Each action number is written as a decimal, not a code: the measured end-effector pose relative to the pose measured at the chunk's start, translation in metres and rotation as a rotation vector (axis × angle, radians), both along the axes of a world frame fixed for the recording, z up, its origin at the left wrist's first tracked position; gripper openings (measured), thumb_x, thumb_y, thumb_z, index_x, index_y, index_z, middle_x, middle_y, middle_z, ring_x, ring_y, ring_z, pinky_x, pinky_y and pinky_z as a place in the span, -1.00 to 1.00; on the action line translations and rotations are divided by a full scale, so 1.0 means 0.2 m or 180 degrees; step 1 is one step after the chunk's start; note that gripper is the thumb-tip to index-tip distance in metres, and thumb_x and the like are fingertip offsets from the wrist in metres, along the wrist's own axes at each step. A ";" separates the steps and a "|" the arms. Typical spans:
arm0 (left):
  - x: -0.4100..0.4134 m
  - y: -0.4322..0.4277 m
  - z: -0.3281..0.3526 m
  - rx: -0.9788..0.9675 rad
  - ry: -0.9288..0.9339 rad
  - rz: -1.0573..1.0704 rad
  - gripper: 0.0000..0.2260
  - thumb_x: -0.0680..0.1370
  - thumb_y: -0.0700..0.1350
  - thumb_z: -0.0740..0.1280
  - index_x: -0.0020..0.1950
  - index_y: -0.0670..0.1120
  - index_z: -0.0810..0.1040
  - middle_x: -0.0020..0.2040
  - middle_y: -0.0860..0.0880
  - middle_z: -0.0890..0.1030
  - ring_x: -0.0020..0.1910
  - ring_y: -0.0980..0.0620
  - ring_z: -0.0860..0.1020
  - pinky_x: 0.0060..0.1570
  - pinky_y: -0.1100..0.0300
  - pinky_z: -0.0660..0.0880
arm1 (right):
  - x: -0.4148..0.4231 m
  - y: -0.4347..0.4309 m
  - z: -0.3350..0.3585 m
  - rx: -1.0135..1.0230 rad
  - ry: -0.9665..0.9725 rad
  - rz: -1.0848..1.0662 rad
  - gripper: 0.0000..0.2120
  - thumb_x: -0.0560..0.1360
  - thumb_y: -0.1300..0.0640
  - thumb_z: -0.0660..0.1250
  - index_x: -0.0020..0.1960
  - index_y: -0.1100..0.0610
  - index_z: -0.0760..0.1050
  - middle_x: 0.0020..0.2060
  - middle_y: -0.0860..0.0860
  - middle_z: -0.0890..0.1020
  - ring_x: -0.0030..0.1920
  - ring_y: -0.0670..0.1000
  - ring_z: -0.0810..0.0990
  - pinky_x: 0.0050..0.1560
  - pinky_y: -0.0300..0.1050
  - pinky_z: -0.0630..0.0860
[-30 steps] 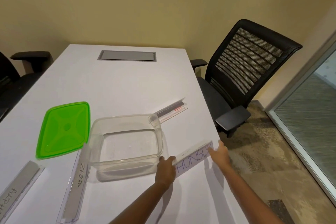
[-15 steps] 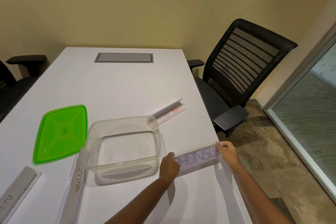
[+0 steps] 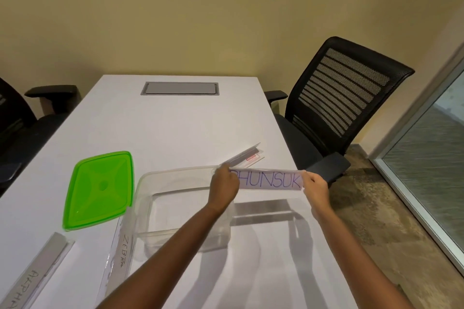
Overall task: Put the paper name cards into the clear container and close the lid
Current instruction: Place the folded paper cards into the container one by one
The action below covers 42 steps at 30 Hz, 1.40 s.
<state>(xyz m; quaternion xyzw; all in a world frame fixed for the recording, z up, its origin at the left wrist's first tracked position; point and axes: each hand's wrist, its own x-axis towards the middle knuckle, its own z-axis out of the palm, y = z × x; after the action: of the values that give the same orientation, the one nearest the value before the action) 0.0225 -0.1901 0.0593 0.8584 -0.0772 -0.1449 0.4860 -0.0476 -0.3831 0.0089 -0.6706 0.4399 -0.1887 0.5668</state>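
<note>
I am seeing both hands lifted above the white table (image 3: 175,123), and they are holding one name card (image 3: 270,180) between them, with blue letters reading "HUNSUK" facing me. The left hand (image 3: 224,187) is pinching the left end of this card with closed fingers, and the right hand (image 3: 315,189) is pinching the right end in the same way. The card is staying level in the air, above the right far corner of the clear container (image 3: 175,206) and the table surface to the right of it; it is throwing a long shadow on the table. The container is standing open on the table, and I am seeing no card inside it. The green lid (image 3: 99,189) is lying flat just to the left of the container, almost touching its left wall. Another card marked "ZEBRA" (image 3: 120,253) is lying along the near left side of the container, close to its wall. A card marked "ALPHA" (image 3: 30,281) is lying further left, near the table edge. One more card holder (image 3: 247,157) is resting behind the container, on the far right side. A black chair (image 3: 336,103) is standing to the right of the table.
</note>
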 end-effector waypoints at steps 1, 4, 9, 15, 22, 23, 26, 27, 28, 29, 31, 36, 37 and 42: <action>0.03 0.04 0.02 0.0018 0.0016 0.0044 -0.72 0.56 -0.31 0.08 0.19 -0.23 0.49 0.29 -0.25 0.51 0.26 -0.15 0.47 0.17 0.13 0.38 | 0.03 0.03 0.02 0.0032 -0.0031 0.0063 -0.83 0.55 0.19 0.14 -0.08 0.20 0.50 -0.26 0.09 0.50 -0.32 -0.03 0.41 -0.35 -0.19 0.35; 0.14 0.17 0.04 0.0078 0.0110 0.0195 -0.65 0.54 -0.33 0.06 -0.35 0.04 0.24 0.06 -0.25 0.52 0.07 -0.17 0.46 0.03 0.06 0.37 | 0.11 0.14 0.08 0.0052 -0.0069 0.0336 -0.76 0.55 0.28 0.08 -0.05 0.16 0.52 -0.28 0.03 0.54 -0.32 -0.06 0.45 -0.39 -0.26 0.34; 0.31 0.42 0.00 -0.0276 0.0544 0.0670 -0.63 0.45 -0.46 0.00 -0.42 -0.04 0.12 -0.41 -0.03 0.15 -0.42 0.01 0.10 -0.40 0.20 0.01 | 0.23 0.35 0.15 -0.0235 0.0135 0.0878 -0.68 0.51 0.37 0.05 0.10 0.26 0.54 0.00 0.18 0.61 0.04 0.19 0.56 -0.02 0.02 0.57; 0.45 0.67 -0.08 -0.1082 0.1269 0.1425 -0.65 0.54 -0.38 0.03 -0.41 -0.11 0.20 -0.52 -0.08 0.25 -0.55 0.06 0.19 -0.40 0.28 0.09 | 0.34 0.55 0.16 -0.0281 0.0249 0.1300 -0.75 0.46 0.37 0.10 -0.03 0.32 0.55 -0.16 0.16 0.55 -0.17 0.09 0.42 -0.27 -0.17 0.33; 0.49 0.75 -0.17 -0.1139 0.1652 0.1469 -0.82 0.56 -0.25 0.14 0.15 -0.21 0.36 -0.19 -0.15 0.39 -0.25 -0.08 0.37 -0.25 0.21 0.30 | 0.43 0.71 0.10 -0.0208 0.0725 0.1725 -0.74 0.44 0.32 0.19 -0.39 0.13 0.29 -0.41 0.02 0.37 -0.41 -0.03 0.30 -0.40 -0.21 0.23; 0.50 0.75 -0.19 -0.1148 0.1675 0.1441 -0.75 0.56 -0.25 0.14 0.23 -0.25 0.37 -0.06 -0.18 0.41 -0.12 -0.10 0.39 -0.19 0.17 0.33 | 0.44 0.73 0.09 -0.0143 0.0803 0.1764 -0.73 0.44 0.31 0.19 -0.40 0.10 0.29 -0.42 0.00 0.37 -0.42 -0.06 0.31 -0.41 -0.23 0.26; 0.52 0.73 -0.22 -0.1000 0.1759 0.1371 -0.62 0.57 -0.24 0.15 0.38 -0.31 0.31 0.29 -0.25 0.42 0.11 -0.12 0.38 0.06 0.04 0.37 | 0.46 0.75 0.07 -0.0054 0.0966 0.1799 -0.89 0.43 0.29 0.21 -0.24 0.18 0.46 -0.29 0.06 0.46 -0.33 -0.01 0.39 -0.34 -0.20 0.37; 0.52 0.72 -0.23 -0.0939 0.1757 0.1347 -0.61 0.57 -0.24 0.15 0.39 -0.31 0.31 0.37 -0.26 0.38 0.14 -0.12 0.38 0.13 0.01 0.36 | 0.47 0.76 0.06 -0.0041 0.1002 0.1800 -0.89 0.43 0.28 0.21 -0.12 0.23 0.51 -0.21 0.10 0.48 -0.26 0.03 0.42 -0.28 -0.14 0.46; 0.53 0.71 -0.24 -0.0881 0.1747 0.1325 -0.61 0.57 -0.24 0.16 0.38 -0.32 0.31 0.40 -0.25 0.36 0.12 -0.10 0.36 0.15 0.01 0.35 | 0.48 0.76 0.05 0.0005 0.1050 0.1798 -0.80 0.44 0.28 0.21 0.02 0.28 0.52 -0.13 0.13 0.49 -0.19 0.05 0.43 -0.18 -0.05 0.54; 0.53 0.70 -0.26 -0.0827 0.1720 0.1303 -0.62 0.57 -0.24 0.17 0.38 -0.33 0.32 0.37 -0.23 0.37 0.10 -0.07 0.34 0.14 0.03 0.34 | 0.49 0.77 0.04 0.0083 0.1120 0.1795 -0.72 0.44 0.28 0.21 0.13 0.29 0.49 -0.05 0.15 0.50 -0.14 0.06 0.44 -0.09 0.02 0.58; 0.53 0.67 -0.29 -0.0659 0.1653 0.1302 -0.61 0.57 -0.23 0.19 0.37 -0.34 0.34 0.30 -0.23 0.42 0.16 -0.09 0.38 0.14 0.04 0.36 | 0.51 0.78 0.03 0.0114 0.1213 0.1786 -0.65 0.45 0.27 0.20 0.23 0.28 0.44 0.10 0.20 0.49 -0.10 0.07 0.44 -0.18 -0.04 0.57; 0.52 0.63 -0.35 -0.0389 0.1661 0.1406 -0.61 0.55 -0.22 0.21 0.33 -0.38 0.35 0.35 -0.32 0.41 0.24 -0.19 0.43 0.04 0.07 0.38 | 0.58 0.83 -0.02 -0.0106 0.1380 0.1824 -0.66 0.47 0.19 0.23 0.21 0.27 0.41 0.05 0.19 0.52 0.04 0.11 0.51 -0.09 -0.11 0.49; 0.52 0.63 -0.37 -0.0396 0.1706 0.1411 -0.61 0.55 -0.22 0.21 0.34 -0.38 0.34 0.35 -0.33 0.39 0.26 -0.21 0.42 -0.01 0.10 0.34 | 0.58 0.85 -0.03 -0.0131 0.1485 0.1873 -0.60 0.47 0.18 0.22 0.28 0.28 0.36 0.15 0.22 0.52 0.16 0.14 0.51 -0.02 -0.11 0.47; 0.52 0.61 -0.40 -0.0234 0.1823 0.1445 -0.60 0.55 -0.24 0.18 0.35 -0.39 0.32 0.36 -0.34 0.37 0.32 -0.26 0.39 0.21 -0.03 0.41 | 0.58 0.90 -0.11 -0.0216 0.1749 0.1980 -0.45 0.51 0.16 0.21 0.44 0.26 0.16 0.38 0.28 0.29 0.34 0.17 0.39 0.28 -0.13 0.41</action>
<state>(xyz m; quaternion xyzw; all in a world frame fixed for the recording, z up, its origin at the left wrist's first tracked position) 0.1259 -0.0678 -0.0211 0.7603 0.2493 -0.2649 0.5381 0.0690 -0.2027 -0.0129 -0.8152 0.3448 0.1631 0.4359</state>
